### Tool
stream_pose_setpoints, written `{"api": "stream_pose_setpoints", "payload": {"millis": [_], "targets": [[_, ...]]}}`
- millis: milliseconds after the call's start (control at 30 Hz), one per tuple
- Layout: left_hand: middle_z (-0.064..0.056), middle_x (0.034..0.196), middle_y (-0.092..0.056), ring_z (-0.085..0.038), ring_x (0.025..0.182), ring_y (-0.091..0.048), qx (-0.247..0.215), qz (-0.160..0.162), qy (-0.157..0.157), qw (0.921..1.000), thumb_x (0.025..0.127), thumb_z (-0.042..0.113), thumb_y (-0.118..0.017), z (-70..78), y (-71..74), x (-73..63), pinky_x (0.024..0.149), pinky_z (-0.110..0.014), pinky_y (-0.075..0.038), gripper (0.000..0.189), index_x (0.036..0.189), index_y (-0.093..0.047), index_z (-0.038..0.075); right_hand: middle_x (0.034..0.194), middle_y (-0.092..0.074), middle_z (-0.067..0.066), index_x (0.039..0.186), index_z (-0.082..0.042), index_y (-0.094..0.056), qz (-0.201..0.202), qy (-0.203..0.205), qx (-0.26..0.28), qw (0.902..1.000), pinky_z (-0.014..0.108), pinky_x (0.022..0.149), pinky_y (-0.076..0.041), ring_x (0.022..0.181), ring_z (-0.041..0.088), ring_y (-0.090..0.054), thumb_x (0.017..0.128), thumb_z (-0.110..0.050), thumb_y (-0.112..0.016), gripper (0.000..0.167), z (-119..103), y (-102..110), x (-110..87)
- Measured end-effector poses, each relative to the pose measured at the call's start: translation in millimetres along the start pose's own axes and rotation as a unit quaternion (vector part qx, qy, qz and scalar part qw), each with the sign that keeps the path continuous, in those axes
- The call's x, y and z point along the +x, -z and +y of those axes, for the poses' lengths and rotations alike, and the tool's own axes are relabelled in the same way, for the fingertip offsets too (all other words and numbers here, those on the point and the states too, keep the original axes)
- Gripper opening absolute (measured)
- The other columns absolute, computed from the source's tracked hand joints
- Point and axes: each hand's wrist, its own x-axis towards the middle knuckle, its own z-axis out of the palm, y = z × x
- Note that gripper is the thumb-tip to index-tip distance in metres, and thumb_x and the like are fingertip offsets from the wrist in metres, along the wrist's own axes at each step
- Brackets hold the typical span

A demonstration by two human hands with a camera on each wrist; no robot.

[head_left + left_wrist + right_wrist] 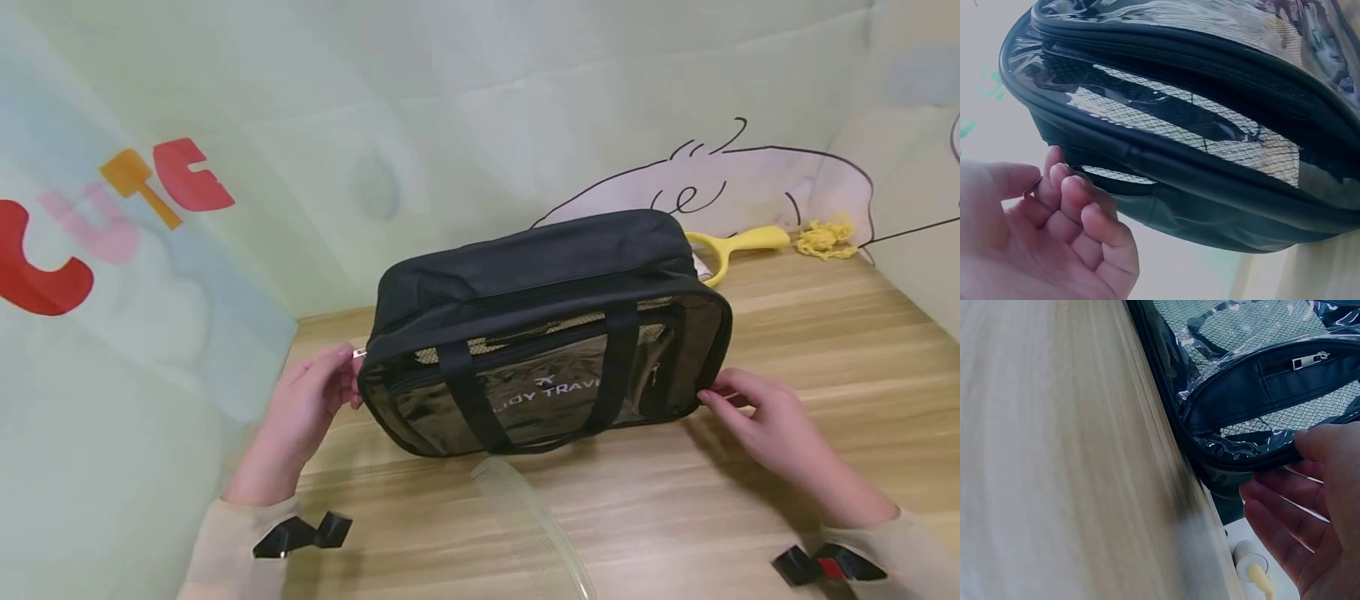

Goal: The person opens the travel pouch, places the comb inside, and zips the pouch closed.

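A black travel bag point(540, 258) with clear panels, two straps and "JOY TRAV" lettering stands tilted on the table. At its left end, my left hand point(315, 392) pinches a small metal zipper pull point(359, 353) between thumb and fingers. The left wrist view shows that pull point(1032, 187) edge-on, near a gap in the bag's side where mesh shows. My right hand point(761, 412) grips the bag's lower right corner, thumb on the front piping point(1272, 459) and fingers behind. A second zipper pull point(1310, 360) lies on the front pocket.
A pale translucent comb point(536, 508) lies on the wooden table point(840, 333) in front of the bag. Behind the bag's right end are a yellow ring with a handle point(759, 239) and a yellow tangled bundle point(825, 240). Printed cloth walls point(480, 125) enclose the back and sides.
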Motion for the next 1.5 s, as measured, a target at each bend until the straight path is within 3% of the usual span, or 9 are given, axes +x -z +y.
{"api": "stream_pose_setpoints", "payload": {"millis": [167,267,433,500,767,1100,1500], "targets": [[0.000,0.075,-0.060,-0.016,0.064,-0.056,0.074,-0.020,0.023,0.9968,0.111,0.016,-0.041,8.4,2.4,9.3,0.062,-0.028,-0.050,0.037,0.086,-0.067,0.008,0.075,-0.068,-0.006,0.083,-0.016,-0.068,0.006,-0.006,0.001,1.0000,0.010,0.063,-0.050,0.074,-0.006,-0.063,0.082,0.011,-0.077,0.029,2.8,-0.8,-3.4],[-0.002,0.076,-0.058,-0.016,0.063,-0.056,0.096,-0.047,0.036,0.9936,0.110,0.013,-0.041,9.1,9.5,11.4,0.060,-0.028,-0.049,0.033,0.087,-0.065,0.008,0.076,-0.068,-0.006,0.084,-0.016,-0.068,0.002,-0.006,0.003,1.0000,0.011,0.062,-0.049,0.074,-0.006,-0.063,0.083,0.010,-0.077,0.028,2.5,-1.4,-3.9],[0.002,0.081,-0.057,-0.012,0.065,-0.056,0.039,-0.134,0.051,0.9889,0.112,0.013,-0.040,8.5,23.8,10.3,0.061,-0.024,-0.049,0.032,0.089,-0.063,0.010,0.076,-0.066,-0.009,0.083,-0.017,-0.068,-0.001,-0.003,0.002,1.0000,0.011,0.062,-0.049,0.074,-0.005,-0.062,0.082,0.011,-0.078,0.030,2.6,-3.0,-3.6],[0.004,0.083,-0.057,-0.011,0.066,-0.056,0.020,-0.153,0.053,0.9866,0.112,0.014,-0.040,11.5,26.1,9.5,0.061,-0.024,-0.049,0.032,0.090,-0.062,0.011,0.076,-0.065,-0.010,0.083,-0.018,-0.068,-0.002,-0.003,-0.001,1.0000,0.011,0.062,-0.049,0.074,-0.005,-0.062,0.082,0.010,-0.078,0.030,3.3,-4.1,-2.7],[0.000,0.085,-0.063,-0.014,0.068,-0.058,0.032,-0.147,0.040,0.9878,0.110,0.015,-0.047,44.9,12.5,18.8,0.062,-0.026,-0.051,0.026,0.092,-0.063,0.006,0.075,-0.065,-0.007,0.084,-0.015,-0.069,0.001,-0.008,0.013,0.9999,0.011,0.062,-0.047,0.072,-0.005,-0.059,0.083,0.011,-0.076,0.027,5.8,-6.6,-1.1],[-0.005,0.090,-0.064,-0.019,0.070,-0.057,0.066,-0.190,0.050,0.9783,0.110,0.017,-0.046,84.6,1.4,36.3,0.062,-0.029,-0.052,0.026,0.098,-0.065,0.003,0.075,-0.063,-0.011,0.084,-0.015,-0.070,0.012,-0.015,0.018,0.9996,0.012,0.062,-0.043,0.071,-0.006,-0.056,0.085,0.010,-0.075,0.025,6.5,-6.4,-1.6],[-0.004,0.082,-0.057,-0.019,0.065,-0.049,0.102,-0.201,0.065,0.9721,0.106,0.006,-0.041,86.8,9.3,47.7,0.060,-0.031,-0.046,0.027,0.089,-0.061,0.000,0.075,-0.062,-0.010,0.083,-0.016,-0.068,0.020,-0.003,0.013,0.9997,0.012,0.062,-0.045,0.072,-0.006,-0.056,0.084,0.011,-0.076,0.028,2.4,-6.8,0.6]]}}
